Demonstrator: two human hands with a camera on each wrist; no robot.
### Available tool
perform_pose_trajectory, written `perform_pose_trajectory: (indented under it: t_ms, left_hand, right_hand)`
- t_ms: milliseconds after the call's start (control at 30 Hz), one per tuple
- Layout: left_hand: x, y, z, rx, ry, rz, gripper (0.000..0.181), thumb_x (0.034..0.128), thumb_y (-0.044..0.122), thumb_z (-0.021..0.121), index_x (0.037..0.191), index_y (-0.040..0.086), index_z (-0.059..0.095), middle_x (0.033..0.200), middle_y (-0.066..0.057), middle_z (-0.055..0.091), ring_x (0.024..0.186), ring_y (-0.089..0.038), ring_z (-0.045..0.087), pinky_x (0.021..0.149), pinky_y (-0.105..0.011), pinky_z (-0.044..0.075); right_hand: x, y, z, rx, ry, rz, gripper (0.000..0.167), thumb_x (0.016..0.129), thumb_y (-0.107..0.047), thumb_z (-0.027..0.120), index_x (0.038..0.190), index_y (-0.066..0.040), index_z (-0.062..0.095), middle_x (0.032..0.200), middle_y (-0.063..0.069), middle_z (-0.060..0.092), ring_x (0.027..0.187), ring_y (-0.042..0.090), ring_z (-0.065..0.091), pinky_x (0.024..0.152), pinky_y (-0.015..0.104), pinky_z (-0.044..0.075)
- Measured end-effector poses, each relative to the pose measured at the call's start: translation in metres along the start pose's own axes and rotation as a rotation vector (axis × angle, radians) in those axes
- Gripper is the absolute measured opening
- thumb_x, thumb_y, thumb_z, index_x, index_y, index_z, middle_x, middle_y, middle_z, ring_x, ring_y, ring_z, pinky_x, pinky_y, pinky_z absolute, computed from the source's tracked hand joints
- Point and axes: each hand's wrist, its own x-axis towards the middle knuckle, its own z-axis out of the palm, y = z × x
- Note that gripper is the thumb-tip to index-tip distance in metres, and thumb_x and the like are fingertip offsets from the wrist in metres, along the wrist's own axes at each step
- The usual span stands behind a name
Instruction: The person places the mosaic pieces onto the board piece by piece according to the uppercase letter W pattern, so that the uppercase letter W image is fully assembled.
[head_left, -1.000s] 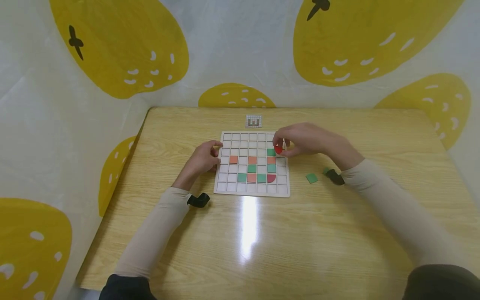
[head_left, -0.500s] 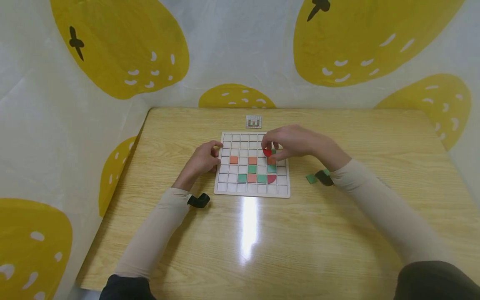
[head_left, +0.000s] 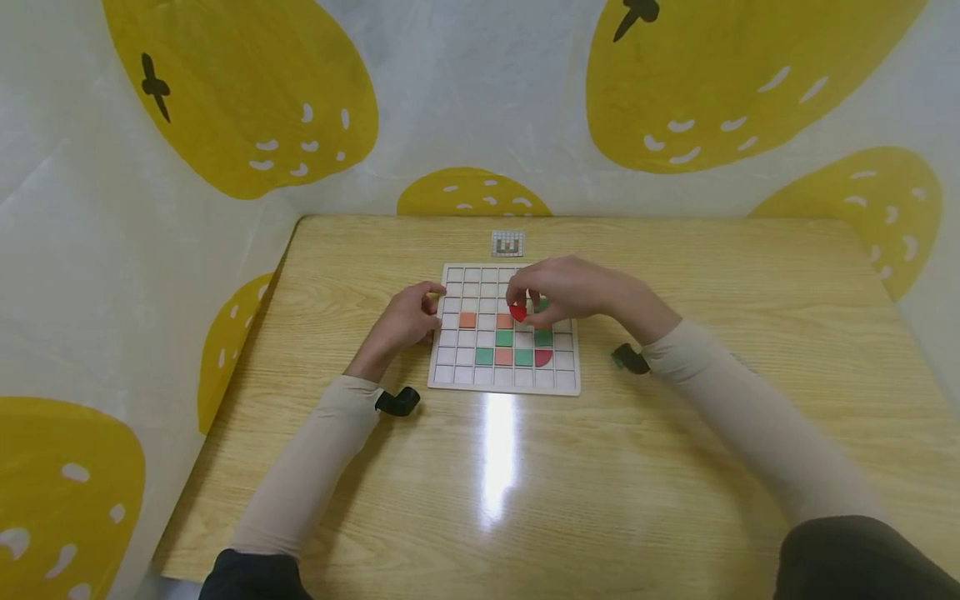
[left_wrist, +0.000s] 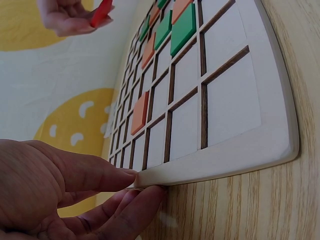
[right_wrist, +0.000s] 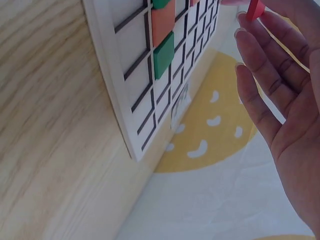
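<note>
A white grid board point(head_left: 504, 387) lies on the table, with green, orange and red tiles in some of its squares. My left hand point(head_left: 407, 317) holds the board's left edge; in the left wrist view its thumb point(left_wrist: 100, 174) lies against the rim and the fingertips sit lower at the side. Above the board, my right hand point(head_left: 562, 287) pinches a red tile point(head_left: 518, 313) with a rounded edge between thumb and fingers. The tile is raised off the board, near an orange tile point(head_left: 504, 320). Another red tile point(head_left: 543, 357), quarter-round, lies in a lower square. The right hand hides part of the upper right squares.
A small pattern card point(head_left: 507, 243) lies behind the board. On the table at right, a green tile point(head_left: 617, 359) is partly covered by the black wrist camera point(head_left: 633, 359). A fruit-print sheet point(head_left: 480, 100) hangs behind the table and along its left side.
My right hand has carried the red tile leftward and slightly nearer, from the board's right side towards its middle columns. The left hand and the board have stayed put.
</note>
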Motion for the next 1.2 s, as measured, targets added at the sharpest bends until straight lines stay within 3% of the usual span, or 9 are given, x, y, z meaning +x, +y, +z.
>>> perform_pose_trajectory:
  t_ms: [400,633,867,1200]
  left_hand:
    - [0.002,-0.001,0.0,0.011,0.009,0.011,0.053,0.0943,-0.004,0.063,0.144,0.01,0.051,0.104,-0.015,0.054,0.082,-0.026,0.056,0.062,-0.03,0.057]
    - [0.003,-0.002,0.0,0.009,0.004,0.006,0.053,0.0944,-0.004,0.063,0.144,0.01,0.051,0.104,-0.014,0.054,0.078,-0.024,0.057,0.062,-0.03,0.056]
    - [0.001,-0.002,-0.001,0.011,-0.002,0.017,0.052,0.0942,-0.004,0.062,0.143,0.01,0.052,0.104,-0.014,0.053,0.08,-0.025,0.056,0.063,-0.031,0.056]
    - [0.0,-0.002,-0.001,0.012,-0.006,0.008,0.052,0.0949,-0.004,0.062,0.143,0.01,0.052,0.104,-0.014,0.053,0.08,-0.025,0.056,0.064,-0.031,0.057]
  right_hand:
    - [0.02,-0.012,0.008,0.017,-0.071,-0.003,0.023,0.092,-0.026,0.072,0.113,-0.021,0.067,0.1,-0.01,0.066,0.091,0.011,0.06,0.076,0.031,0.051]
    - [0.03,-0.024,0.014,0.027,-0.055,-0.05,0.023,0.089,-0.027,0.076,0.11,-0.019,0.069,0.094,-0.007,0.067,0.085,0.012,0.061,0.072,0.031,0.05]
    - [0.041,-0.029,0.025,0.006,-0.101,-0.029,0.025,0.089,-0.03,0.077,0.11,-0.022,0.066,0.094,-0.008,0.065,0.08,0.01,0.056,0.07,0.029,0.048]
    - [0.054,-0.04,0.036,-0.041,-0.098,-0.049,0.021,0.09,-0.032,0.074,0.106,-0.022,0.066,0.093,-0.006,0.066,0.079,0.009,0.055,0.07,0.028,0.047]
